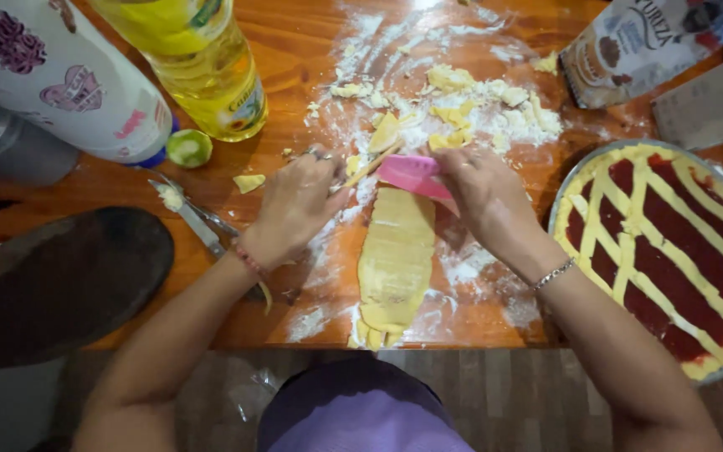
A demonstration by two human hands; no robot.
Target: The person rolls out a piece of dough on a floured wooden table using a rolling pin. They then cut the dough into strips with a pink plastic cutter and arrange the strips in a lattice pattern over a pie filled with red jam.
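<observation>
Dough strip [395,259] flat on floured tabletop [294,50]; right hand [483,197] gripping pink scraper [414,174], left hand [294,205] pinching a thin dough sliver [370,165].

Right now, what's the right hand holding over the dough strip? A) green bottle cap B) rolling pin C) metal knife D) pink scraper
D: the right hand grips a pink scraper at the far end of the dough strip; the metal knife lies on the table left of the left hand, and the green cap sits by the oil bottle.
</observation>
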